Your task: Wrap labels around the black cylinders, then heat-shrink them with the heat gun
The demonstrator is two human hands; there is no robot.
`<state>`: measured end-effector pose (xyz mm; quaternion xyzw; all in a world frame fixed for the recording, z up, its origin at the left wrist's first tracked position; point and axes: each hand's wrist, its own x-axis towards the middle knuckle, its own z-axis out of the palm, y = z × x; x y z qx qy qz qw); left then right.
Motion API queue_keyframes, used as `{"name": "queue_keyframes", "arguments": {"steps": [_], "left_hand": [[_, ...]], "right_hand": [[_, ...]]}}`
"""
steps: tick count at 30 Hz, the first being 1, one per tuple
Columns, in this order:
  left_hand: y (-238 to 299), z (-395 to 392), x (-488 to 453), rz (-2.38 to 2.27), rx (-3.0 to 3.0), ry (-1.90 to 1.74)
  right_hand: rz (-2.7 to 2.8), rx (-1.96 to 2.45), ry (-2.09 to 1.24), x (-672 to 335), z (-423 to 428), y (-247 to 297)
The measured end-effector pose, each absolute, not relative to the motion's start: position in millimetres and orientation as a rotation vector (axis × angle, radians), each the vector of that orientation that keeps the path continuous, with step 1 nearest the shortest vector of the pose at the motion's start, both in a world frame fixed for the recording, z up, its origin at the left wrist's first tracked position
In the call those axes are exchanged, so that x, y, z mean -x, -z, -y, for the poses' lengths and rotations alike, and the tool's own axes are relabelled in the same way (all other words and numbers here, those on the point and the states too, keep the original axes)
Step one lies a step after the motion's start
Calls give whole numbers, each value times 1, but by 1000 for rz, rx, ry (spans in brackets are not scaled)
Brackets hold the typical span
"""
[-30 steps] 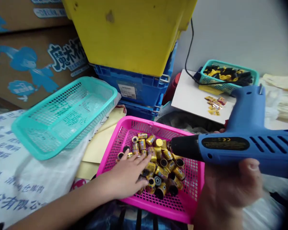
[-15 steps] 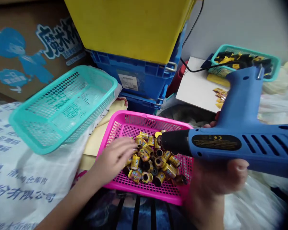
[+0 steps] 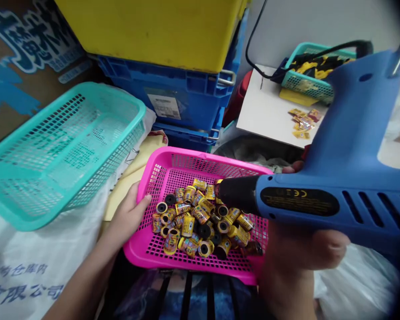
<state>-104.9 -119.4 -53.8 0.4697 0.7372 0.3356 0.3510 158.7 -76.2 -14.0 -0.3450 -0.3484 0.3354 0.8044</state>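
**Over a pink basket, a heat gun aimed at a heap of cylinders**

In the pink plastic mesh basket (image 3: 200,153) lies a loose heap of small yellow printed cylinders (image 3: 190,224), glossy-wrapped with dark hollow ends, some upright, others on their sides. The left hand (image 3: 128,218) grips the basket's left rim, fingers curled over the edge just beside the heap. The right hand (image 3: 296,258) is clenched around a blue plastic heat gun (image 3: 336,195), whose black nozzle (image 3: 236,193) sits just above the heap. A teal mesh basket (image 3: 63,155) stands left of the pink one, near stacked blue crates (image 3: 166,98).
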Motion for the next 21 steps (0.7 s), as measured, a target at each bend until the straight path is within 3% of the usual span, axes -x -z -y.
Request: {"name": "queue_keyframes", "arguments": {"steps": [5, 10, 15, 21], "left_hand": [[59, 128, 102, -1901, -1297, -848], [55, 107, 82, -2165, -1963, -659], [53, 67, 33, -1612, -2084, -196], [62, 89, -1, -1181, -2196, 92]], "right_hand": [[774, 719, -739, -168, 70, 4], [750, 698, -727, -177, 62, 3], [696, 732, -755, -182, 71, 12], [706, 720, -784, -209, 86, 46]]}}
